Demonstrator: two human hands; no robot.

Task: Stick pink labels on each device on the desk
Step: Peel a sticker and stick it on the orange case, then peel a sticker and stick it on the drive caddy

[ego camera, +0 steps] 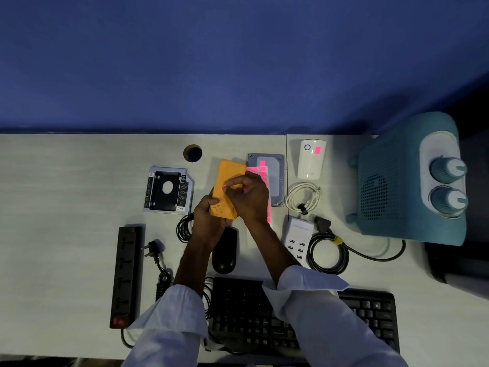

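My left hand [207,218] grips the lower end of an orange power bank [229,174], held tilted above the desk. My right hand [247,197] presses a small pink label [223,188] onto the power bank's face with its fingertips. A sheet of pink labels [260,168] lies over a grey hard drive [276,165], partly hidden behind my right hand. A white device [310,165] at the back carries a pink label [317,150]. A black mouse [225,254] lies below my hands.
On the white desk [66,194] lie a drive caddy [168,190], a black power strip [126,274], a white USB charger [297,241], a coiled white cable [304,196], a black keyboard [370,313] and a teal heater [407,178] at right. A cable hole [192,152] sits behind.
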